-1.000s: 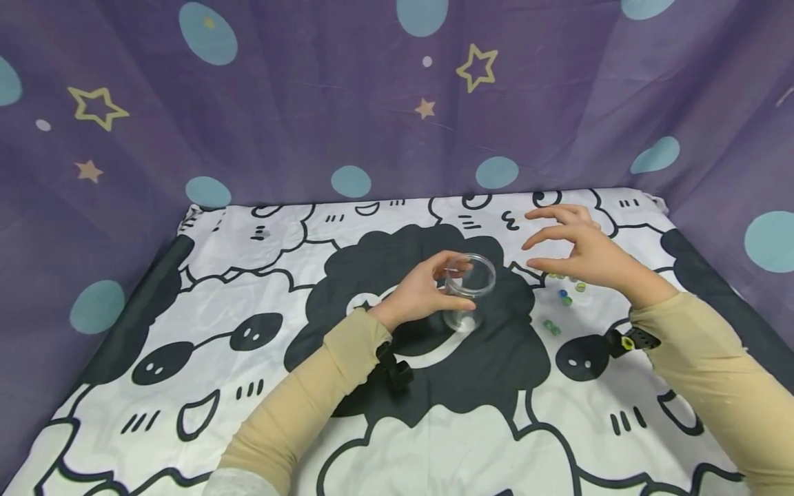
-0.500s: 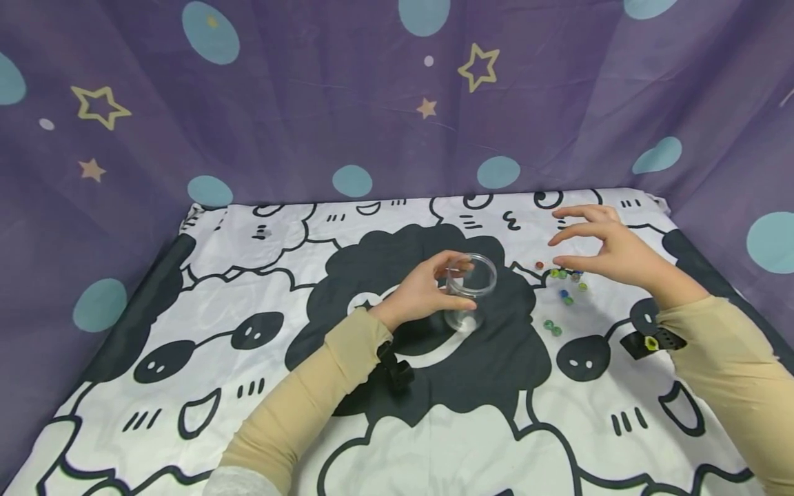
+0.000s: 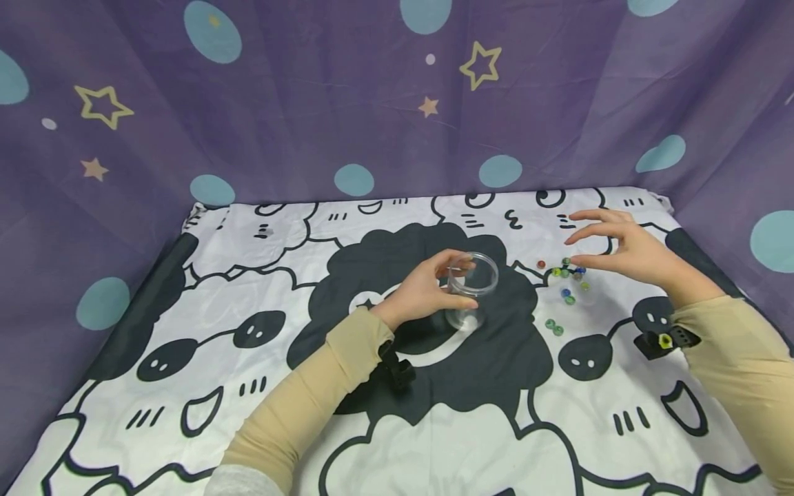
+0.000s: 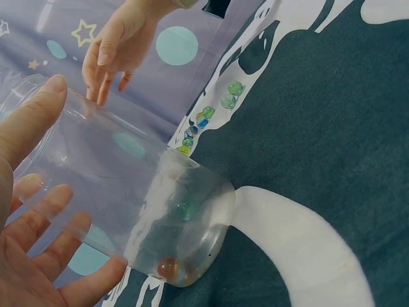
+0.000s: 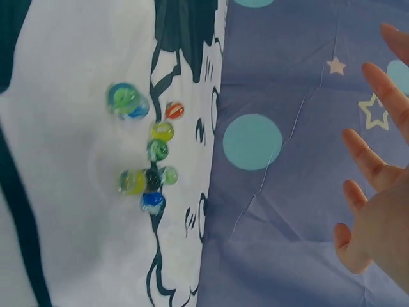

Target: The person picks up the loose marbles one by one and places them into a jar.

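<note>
My left hand (image 3: pixel 424 293) grips a clear plastic jar (image 3: pixel 466 318) from its left side, thumb and fingers around it below the rim. The jar stands upright on the dark patch of the cloth. Through its wall in the left wrist view, an orange-red marble (image 4: pixel 168 267) and a green marble (image 4: pixel 185 211) show near the bottom. My right hand (image 3: pixel 633 251) hovers at the right with fingers spread and nothing between them. Just left of and below its fingertips lie several glass marbles (image 3: pixel 565 273), green, yellow and blue, with a red marble (image 3: pixel 542 264) at their left edge.
Two green marbles (image 3: pixel 554 327) lie nearer to me than the main cluster, and a blue marble (image 3: pixel 565 293) rests beside another green one. A black-and-white cartoon cloth (image 3: pixel 471 448) covers the table. Behind it hangs a purple curtain (image 3: pixel 279 103).
My right hand has moved to the right, uncovering the red marble and more of the cluster. The left hand and jar have stayed in place.
</note>
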Demonstrator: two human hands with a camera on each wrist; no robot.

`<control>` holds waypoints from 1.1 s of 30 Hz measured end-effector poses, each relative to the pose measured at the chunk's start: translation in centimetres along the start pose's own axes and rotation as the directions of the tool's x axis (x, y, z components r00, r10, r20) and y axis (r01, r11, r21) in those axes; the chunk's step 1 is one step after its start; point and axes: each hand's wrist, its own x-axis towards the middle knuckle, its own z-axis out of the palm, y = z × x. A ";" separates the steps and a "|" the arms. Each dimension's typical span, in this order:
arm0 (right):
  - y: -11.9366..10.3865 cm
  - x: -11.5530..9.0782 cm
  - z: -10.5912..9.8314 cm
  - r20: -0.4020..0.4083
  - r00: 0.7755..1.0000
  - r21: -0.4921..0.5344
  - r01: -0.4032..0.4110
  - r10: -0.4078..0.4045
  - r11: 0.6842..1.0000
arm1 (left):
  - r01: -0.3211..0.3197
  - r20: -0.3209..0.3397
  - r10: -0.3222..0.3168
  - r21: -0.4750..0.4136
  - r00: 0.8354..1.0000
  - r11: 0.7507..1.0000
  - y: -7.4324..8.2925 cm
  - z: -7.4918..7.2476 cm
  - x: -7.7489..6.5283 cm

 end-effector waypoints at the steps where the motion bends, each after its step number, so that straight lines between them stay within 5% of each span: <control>1: 0.1 -0.1 -0.1 0.001 1.000 -0.002 -0.003 0.003 1.000 | 0.000 0.001 0.000 0.000 1.000 1.000 0.0 0.0 0.0; 19: 3.5 -1.3 -0.8 0.103 0.995 -0.005 -0.002 0.003 1.000 | -0.004 0.011 0.004 -0.012 1.000 1.000 0.1 0.0 0.1; 26: 5.0 -1.4 -0.5 0.149 0.988 -0.080 0.038 -0.026 0.996 | -0.003 0.008 0.003 -0.012 1.000 1.000 0.1 0.0 0.0; 33: 5.6 -1.0 0.1 0.211 0.970 -0.263 -0.062 0.120 0.963 | 0.000 0.002 0.000 -0.003 1.000 1.000 0.0 -0.1 -0.1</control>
